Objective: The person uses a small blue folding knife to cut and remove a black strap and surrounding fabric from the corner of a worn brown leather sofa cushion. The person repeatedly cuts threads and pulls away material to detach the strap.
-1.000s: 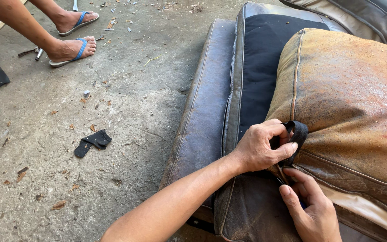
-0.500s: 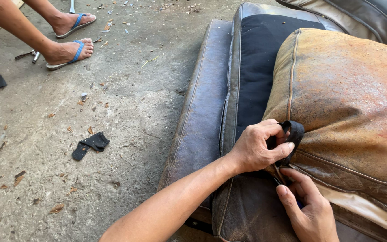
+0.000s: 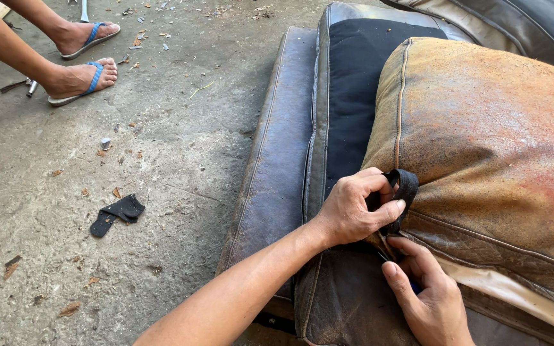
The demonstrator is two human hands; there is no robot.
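- Where the worn tan cushion [image 3: 482, 147] overhangs the dark leather seat base [image 3: 277, 166], the left hand [image 3: 354, 208] has its fingers closed on a black fabric strip [image 3: 406, 189], pulled taut at the cushion's near-left corner, seemingly to lift the edge.
- Right hand [image 3: 428, 298]: just near of that corner, fingers curled in at the seam; whether they grip anything, I cannot tell.
- Black panel [image 3: 354, 83]: far of the hands, between base and cushion.
- Concrete floor [image 3: 161, 160], left: a black scrap [image 3: 117, 213] lying loose; another person's feet in blue sandals [image 3: 84, 77] at the far left.
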